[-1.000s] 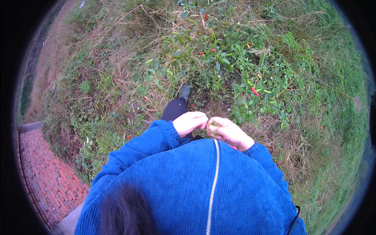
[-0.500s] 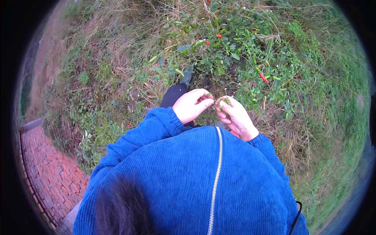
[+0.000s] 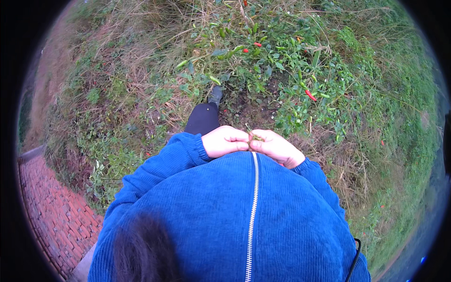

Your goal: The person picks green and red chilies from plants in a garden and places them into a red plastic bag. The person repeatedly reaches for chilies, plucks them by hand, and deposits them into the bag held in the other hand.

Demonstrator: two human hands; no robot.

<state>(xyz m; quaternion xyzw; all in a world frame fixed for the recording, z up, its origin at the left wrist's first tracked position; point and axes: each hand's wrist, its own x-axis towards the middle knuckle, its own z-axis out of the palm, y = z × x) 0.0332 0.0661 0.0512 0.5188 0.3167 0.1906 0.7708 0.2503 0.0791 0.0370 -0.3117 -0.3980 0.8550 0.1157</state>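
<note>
Close against the front of my blue jacket (image 3: 202,202), my two hands meet with fingertips nearly touching. Between them shows a small green-brown plant sprig (image 3: 256,137), too small to make out fully. My right hand (image 3: 277,146) is closed, thumb and fingers pinching the sprig. My left hand (image 3: 224,141) is closed too, its thumb and forefinger pressed together at the sprig's left side. Beyond them grow chili plants (image 3: 291,108) bearing green chilies and a red chili (image 3: 310,95).
More green and red chilies (image 3: 257,44) hang farther off among dry grass (image 3: 155,28). My leg in dark trousers (image 3: 203,118) and a dark shoe (image 3: 215,95) stand at the plants' edge. Brick paving (image 3: 56,211) lies at the lower left.
Both hands have drawn closer together and nearer to my jacket. The gap between their fingertips has closed around the sprig. The view has shifted slightly.
</note>
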